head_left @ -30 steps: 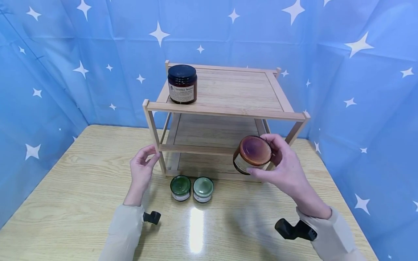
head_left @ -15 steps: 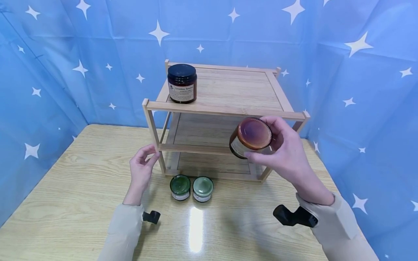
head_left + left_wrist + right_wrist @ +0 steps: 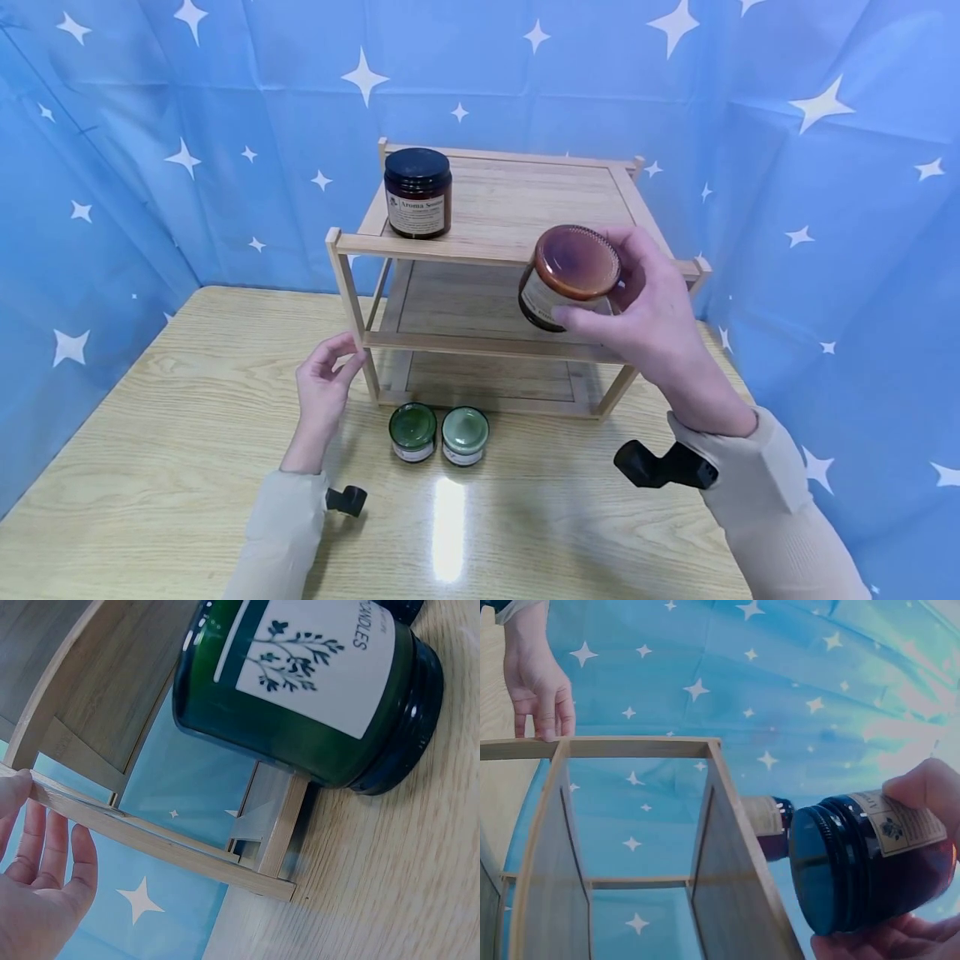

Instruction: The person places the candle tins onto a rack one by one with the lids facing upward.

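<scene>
My right hand (image 3: 652, 304) grips an amber candle jar (image 3: 577, 262) by its sides, tilted bottom up, before the top board of a wooden shelf rack (image 3: 517, 257). The right wrist view shows the jar's dark lid and its cream label (image 3: 900, 825). At the rack's left front post, my left hand (image 3: 326, 375) pinches the wood between thumb and fingers. A second amber candle jar (image 3: 417, 196), black lid up, stands at the left of the top board. On the table by the rack's foot, a dark green candle jar (image 3: 412, 432) and a pale green one (image 3: 465, 435) stand bottom up.
The rack has a middle board (image 3: 487, 304) and a bottom board (image 3: 480, 379) below the top one. Its front rails cross between the posts. A blue curtain (image 3: 262, 75) with white stars hangs behind and beside the wooden table (image 3: 150, 467).
My right hand has raised the amber jar from the lower front of the rack to the level of the top board's front rail. My left hand has stayed on the post.
</scene>
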Demonstrator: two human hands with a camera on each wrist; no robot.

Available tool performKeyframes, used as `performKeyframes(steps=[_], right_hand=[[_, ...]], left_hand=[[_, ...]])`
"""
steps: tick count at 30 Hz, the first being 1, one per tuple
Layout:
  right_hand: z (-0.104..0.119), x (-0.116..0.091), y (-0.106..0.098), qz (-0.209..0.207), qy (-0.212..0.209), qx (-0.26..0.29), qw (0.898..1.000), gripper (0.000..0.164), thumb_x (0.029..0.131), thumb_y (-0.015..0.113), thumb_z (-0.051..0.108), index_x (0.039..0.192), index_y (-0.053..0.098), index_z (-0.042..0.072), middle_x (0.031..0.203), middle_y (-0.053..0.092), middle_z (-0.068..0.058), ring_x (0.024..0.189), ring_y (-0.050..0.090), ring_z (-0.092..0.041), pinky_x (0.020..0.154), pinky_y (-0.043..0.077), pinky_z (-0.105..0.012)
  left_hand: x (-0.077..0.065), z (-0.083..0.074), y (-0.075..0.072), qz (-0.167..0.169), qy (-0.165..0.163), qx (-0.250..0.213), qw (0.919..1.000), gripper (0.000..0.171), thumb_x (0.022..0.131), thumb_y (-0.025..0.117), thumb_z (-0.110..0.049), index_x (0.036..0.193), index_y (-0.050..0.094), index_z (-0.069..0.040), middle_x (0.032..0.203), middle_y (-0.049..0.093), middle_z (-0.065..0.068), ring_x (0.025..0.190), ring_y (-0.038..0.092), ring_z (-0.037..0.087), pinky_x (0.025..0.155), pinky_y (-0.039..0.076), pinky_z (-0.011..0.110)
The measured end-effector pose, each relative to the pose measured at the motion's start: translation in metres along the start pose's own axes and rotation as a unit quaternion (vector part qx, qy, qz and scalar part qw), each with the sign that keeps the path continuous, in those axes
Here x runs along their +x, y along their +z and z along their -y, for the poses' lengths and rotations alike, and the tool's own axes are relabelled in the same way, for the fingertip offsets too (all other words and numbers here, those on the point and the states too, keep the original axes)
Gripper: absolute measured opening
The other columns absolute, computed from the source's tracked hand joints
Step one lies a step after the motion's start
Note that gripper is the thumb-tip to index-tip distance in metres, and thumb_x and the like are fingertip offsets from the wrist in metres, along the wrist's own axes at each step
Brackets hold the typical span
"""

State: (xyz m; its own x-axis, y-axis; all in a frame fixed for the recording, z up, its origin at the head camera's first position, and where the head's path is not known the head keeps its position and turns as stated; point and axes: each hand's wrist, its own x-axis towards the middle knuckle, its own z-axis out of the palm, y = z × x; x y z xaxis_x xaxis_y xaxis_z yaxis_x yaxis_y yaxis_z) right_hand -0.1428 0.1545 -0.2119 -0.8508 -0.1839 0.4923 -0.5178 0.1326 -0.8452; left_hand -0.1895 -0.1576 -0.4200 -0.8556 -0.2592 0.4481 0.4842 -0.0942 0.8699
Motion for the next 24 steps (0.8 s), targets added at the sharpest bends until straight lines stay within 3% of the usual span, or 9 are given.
performKeyframes(steps=[16, 24], right_hand=[[0.010, 0.040, 0.015, -0.056, 0.014, 0.011, 0.998, 0.051, 0.068, 0.072, -0.005, 0.113, 0.053, 0.008, 0.112, 0.057, -0.009, 0.097, 0.057, -0.022, 0.077, 0.051, -0.023], [0.008, 0.060, 0.020, -0.068, 0.013, -0.052, 0.996, 0.050, 0.070, 0.073, 0.005, 0.116, 0.054, 0.008, 0.110, 0.059, -0.005, 0.100, 0.054, -0.015, 0.085, 0.044, -0.025]], left_hand=[[0.000, 0.000, -0.001, -0.002, -0.007, 0.004, 1.0000, 0.025, 0.081, 0.059, 0.018, 0.103, 0.063, 0.006, 0.089, 0.066, -0.008, 0.087, 0.060, 0.008, 0.080, 0.054, 0.020], [0.001, 0.000, 0.000, -0.003, -0.013, 0.003, 0.9999, 0.028, 0.080, 0.059, 0.019, 0.102, 0.065, 0.001, 0.090, 0.066, -0.008, 0.087, 0.060, 0.008, 0.079, 0.054, 0.021]])
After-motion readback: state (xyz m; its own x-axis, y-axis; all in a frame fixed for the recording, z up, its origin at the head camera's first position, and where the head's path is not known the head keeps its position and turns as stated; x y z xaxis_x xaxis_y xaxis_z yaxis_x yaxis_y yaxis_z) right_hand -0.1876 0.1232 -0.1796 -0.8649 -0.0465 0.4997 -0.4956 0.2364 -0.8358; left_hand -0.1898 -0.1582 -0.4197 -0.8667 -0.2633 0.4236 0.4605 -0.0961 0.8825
